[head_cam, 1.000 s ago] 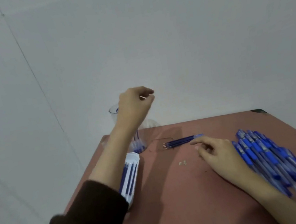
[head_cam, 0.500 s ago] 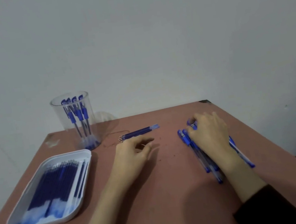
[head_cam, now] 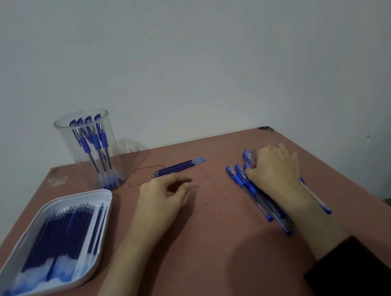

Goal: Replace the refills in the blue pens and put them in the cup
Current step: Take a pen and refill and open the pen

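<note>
I saw the right hand (head_cam: 275, 174) lying palm-down on the pens (head_cam: 251, 190) at right, fingers curled but no grip I could confirm, their long axis running near-to-far under it, while the left hand (head_cam: 164, 198) sat loosely curled, holding nothing, mid-table, far from the cup (head_cam: 91, 150).

On the table (head_cam: 231, 256), a tray (head_cam: 100, 196) of refills (head_cam: 61, 239) lies at the left, with a cup (head_cam: 112, 145) of pens (head_cam: 97, 142) behind it. A few loose refills (head_cam: 177, 168) lie mid-table toward the back. At the right lies a pile of pens (head_cam: 248, 188), partly under the right hand (head_cam: 275, 171). The left hand (head_cam: 161, 198) rests in front of the loose refills.
</note>
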The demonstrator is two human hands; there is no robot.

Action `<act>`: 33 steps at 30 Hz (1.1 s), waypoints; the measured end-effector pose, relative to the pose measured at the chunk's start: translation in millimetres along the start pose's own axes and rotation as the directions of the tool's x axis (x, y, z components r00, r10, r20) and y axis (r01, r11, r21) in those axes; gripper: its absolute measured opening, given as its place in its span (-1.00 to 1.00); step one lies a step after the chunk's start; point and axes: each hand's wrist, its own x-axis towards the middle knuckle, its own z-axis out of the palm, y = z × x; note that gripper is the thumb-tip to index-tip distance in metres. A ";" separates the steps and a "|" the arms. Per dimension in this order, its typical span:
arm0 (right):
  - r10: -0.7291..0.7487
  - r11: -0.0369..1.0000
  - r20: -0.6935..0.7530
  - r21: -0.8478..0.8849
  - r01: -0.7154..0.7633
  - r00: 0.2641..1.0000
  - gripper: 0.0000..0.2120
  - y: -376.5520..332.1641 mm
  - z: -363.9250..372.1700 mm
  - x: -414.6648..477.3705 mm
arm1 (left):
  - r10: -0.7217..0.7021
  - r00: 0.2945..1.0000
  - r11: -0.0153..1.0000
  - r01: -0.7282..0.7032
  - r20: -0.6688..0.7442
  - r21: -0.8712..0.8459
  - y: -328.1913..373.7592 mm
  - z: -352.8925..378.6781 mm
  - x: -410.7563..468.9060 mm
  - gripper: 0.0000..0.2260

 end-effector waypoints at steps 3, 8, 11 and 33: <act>0.010 0.999 -0.038 0.034 -0.008 0.999 -0.78 -0.7 0.6 0.5 | 0.004 1.000 1.000 -0.004 -0.003 -0.001 0.3 -0.7 -0.6 -0.84; 0.007 0.983 -0.115 0.183 0.014 0.993 -0.83 -0.4 0.2 -0.1 | -0.009 1.000 1.000 0.008 -0.014 -0.024 -1.9 -0.5 0.4 -0.85; 0.003 0.958 -0.163 0.285 0.044 0.987 -0.83 -4.4 -3.4 -1.1 | -0.018 1.000 0.999 0.018 -0.015 -0.050 -2.6 -1.2 0.4 -0.86; -0.685 0.658 -0.182 0.260 0.706 0.705 -0.81 -49.6 11.4 -38.6 | -0.156 0.986 0.897 0.120 -0.053 -0.425 -7.7 -16.2 4.1 -0.90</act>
